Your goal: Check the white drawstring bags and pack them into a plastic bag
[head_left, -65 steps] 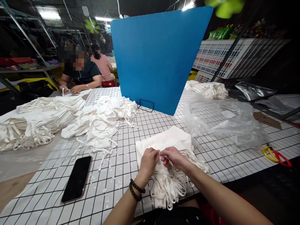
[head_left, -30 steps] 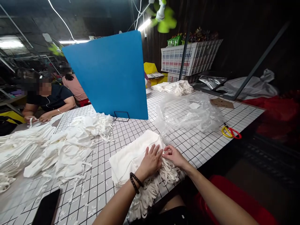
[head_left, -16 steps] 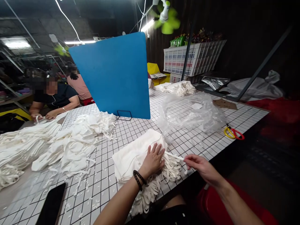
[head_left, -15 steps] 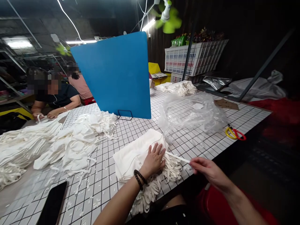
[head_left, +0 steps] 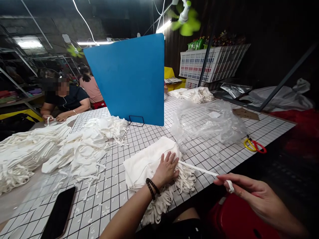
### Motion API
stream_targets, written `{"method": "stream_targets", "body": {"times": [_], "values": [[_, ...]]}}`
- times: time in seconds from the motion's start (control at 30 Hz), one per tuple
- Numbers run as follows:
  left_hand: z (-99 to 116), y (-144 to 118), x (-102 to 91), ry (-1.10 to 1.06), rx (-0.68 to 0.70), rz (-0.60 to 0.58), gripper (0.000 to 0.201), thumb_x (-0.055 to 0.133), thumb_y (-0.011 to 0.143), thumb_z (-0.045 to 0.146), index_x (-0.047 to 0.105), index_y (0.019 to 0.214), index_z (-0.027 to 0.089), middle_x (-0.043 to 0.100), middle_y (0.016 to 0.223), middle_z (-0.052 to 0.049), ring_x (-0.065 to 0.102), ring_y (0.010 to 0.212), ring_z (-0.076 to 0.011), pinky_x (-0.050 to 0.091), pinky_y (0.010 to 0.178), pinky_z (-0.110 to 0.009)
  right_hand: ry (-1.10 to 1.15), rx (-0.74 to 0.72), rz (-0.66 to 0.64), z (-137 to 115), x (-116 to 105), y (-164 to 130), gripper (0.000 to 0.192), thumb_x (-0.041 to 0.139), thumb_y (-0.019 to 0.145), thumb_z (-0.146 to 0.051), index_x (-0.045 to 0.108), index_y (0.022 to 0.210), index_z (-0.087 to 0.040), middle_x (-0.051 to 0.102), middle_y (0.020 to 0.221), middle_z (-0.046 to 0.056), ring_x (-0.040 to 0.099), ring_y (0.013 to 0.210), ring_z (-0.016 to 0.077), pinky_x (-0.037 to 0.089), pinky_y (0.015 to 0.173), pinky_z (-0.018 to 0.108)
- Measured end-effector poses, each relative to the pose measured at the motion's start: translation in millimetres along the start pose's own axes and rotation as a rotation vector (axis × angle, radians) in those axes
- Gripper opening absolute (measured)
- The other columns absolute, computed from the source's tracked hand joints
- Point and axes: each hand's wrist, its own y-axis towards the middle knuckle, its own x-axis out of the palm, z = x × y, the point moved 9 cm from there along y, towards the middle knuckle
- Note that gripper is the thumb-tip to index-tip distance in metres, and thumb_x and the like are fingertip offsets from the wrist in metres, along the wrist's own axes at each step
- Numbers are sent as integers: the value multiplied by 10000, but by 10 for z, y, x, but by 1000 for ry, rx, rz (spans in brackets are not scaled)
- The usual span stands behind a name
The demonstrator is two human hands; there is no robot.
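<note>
Stretching straight from the right edge of a stack of white cloth, a narrow white strap runs just above the table edge to the right hand, whose thumb and fingers pinch it; a small white curl shows at those fingers, though I cannot tell if it is the same strap's end. Pressing flat on the stack, the left hand has its fingers spread apart, with a dark beaded bracelet around the wrist. Bunched loops of more straps spill from the stack's near side toward the table edge

Left of the stack, tiny white scraps are scattered over the grid-patterned cover, and a phone lies dark-screened beside them. Beyond sit a loose heap of white cloth and, farther left, a layered pile. To the right, crumpled clear plastic spreads out, with yellow-and-red-handled scissors near it at the table edge. Behind the stack a blue board stands upright by a black wire stand; at far left a co-worker in a dark shirt bends over white material
</note>
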Motion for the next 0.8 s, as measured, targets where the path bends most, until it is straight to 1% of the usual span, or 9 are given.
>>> {"method": "stream_targets", "body": {"times": [0.1,0.2,0.3,0.37,0.43,0.5,0.6,0.7,0.8], "values": [[27,-12,-161,-130,-22,4,602,502,877,364,325,1420,174,238,1523,-147,144,1414,-335,167,1119,-592,-186,-139,-46,-263,260,159,332,611,799,-496,720,1000,-254,705,1005,104,646,936,270,517,843,373],[163,-118,-561,-408,-12,114,737,603,801,273,263,1451,198,230,1525,-146,206,1402,-312,216,1132,-540,-563,-305,-86,-453,635,348,269,519,879,-448,710,889,-258,700,906,69,619,851,231,453,818,359],[264,-277,-869,-885,-25,226,695,645,789,265,339,1412,239,478,1377,-108,494,1221,-234,402,1057,-423,-806,-346,-156,-473,971,565,302,455,917,-397,669,781,-233,673,761,49,581,728,203,394,745,343],[205,-355,-844,-1206,-135,258,537,664,797,301,492,1296,207,627,1171,-93,623,1004,-198,508,923,-362,-784,-328,-279,-447,1149,680,311,412,937,-383,652,818,-224,665,762,37,576,714,185,379,690,308],[91,-408,-688,-1443,-285,271,413,707,770,331,613,1132,156,686,1012,-90,653,888,-194,534,835,-338,-695,-290,-424,-424,1281,746,335,380,949,-397,630,828,-211,648,753,22,565,692,162,364,624,270],[-11,-434,-529,-1588,-387,272,347,741,740,340,673,1007,130,706,923,-87,655,848,-194,526,805,-320,-606,-233,-526,-402,1350,781,361,369,951,-416,598,787,-190,617,719,8,544,661,140,351,581,246],[-101,-446,-404,-1665,-444,253,307,737,746,353,708,948,124,711,851,-75,639,785,-163,505,769,-283,-521,-157,-610,-358,1399,796,361,368,951,-415,581,780,-179,593,712,-2,531,659,127,364,592,238],[-123,-464,-351,-1663,-479,214,326,699,776,397,709,946,118,698,802,-68,614,740,-141,488,729,-260,-569,-183,-592,-331,1398,802,356,382,945,-407,597,769,-185,587,755,6,535,723,144,385,661,263],[-117,-468,-339,-1552,-472,185,345,657,800,439,695,898,111,669,761,-56,579,700,-127,465,680,-243,-638,-279,-434,-353,1318,834,289,477,902,-399,610,752,-191,585,905,29,533,923,192,388,834,323]]}}
